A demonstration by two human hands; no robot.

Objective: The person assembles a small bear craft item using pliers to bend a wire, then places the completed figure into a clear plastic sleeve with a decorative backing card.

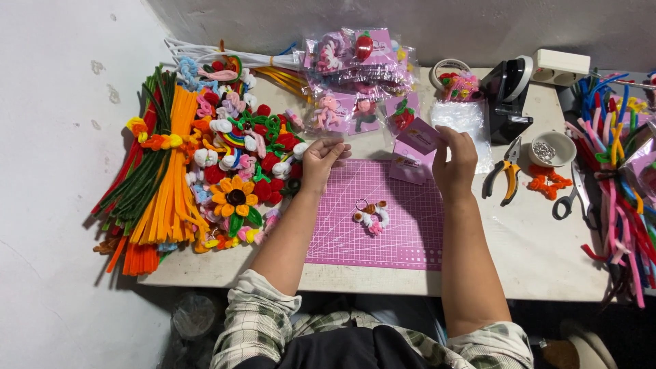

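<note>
My left hand (pixel 320 162) pinches the edge of a clear plastic bag (pixel 372 140) above the pink cutting mat (pixel 410 236). Over at the bag's other side, my right hand (pixel 456 162) holds a small pink card (pixel 418 136) inside or against that bag. On the mat below the hands lies a small pipe-cleaner keychain (pixel 371 216), white and pink with a metal ring. A few more pink cards (pixel 404 167) lie just under the held one.
Bundled pipe cleaners (pixel 154 184) and craft flowers (pixel 236 198) fill the left. Packaged pieces (pixel 359 58) pile at the back. A tape dispenser (pixel 507 96), pliers (pixel 504 174), a bowl of rings (pixel 552 148), scissors (pixel 572 195) and more pipe cleaners (pixel 618 191) stand right.
</note>
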